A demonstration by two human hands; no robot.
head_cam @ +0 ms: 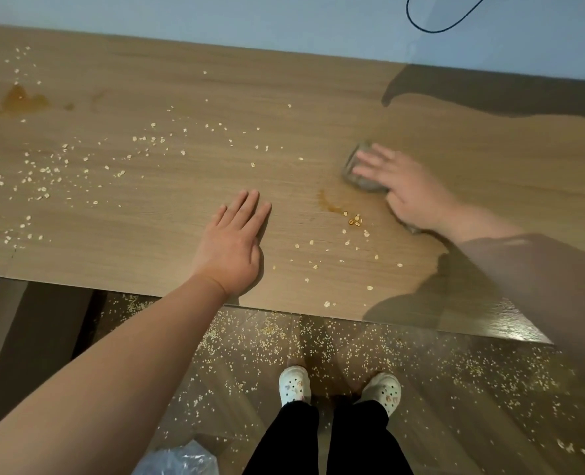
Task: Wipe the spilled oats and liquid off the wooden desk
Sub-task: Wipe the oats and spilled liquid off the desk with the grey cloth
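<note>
Pressure came from the right hand (404, 186), fingers spread flat on a grey cloth (361, 182) right of centre beside an amber liquid smear (329, 204), while the left hand (231, 248), fingers together, braced on the light wooden desk (284, 108) among pale scattered oats (44, 170).

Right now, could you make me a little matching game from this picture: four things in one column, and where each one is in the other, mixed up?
Things:
1. left hand
2. grey cloth
3. big brown puddle
4. black cable

Places:
A. against the wall, top right
B. under the right hand
C. flat on the desk near its front edge, holding nothing
D. far left of the desk

Pairs: 1-C, 2-B, 3-D, 4-A.
</note>
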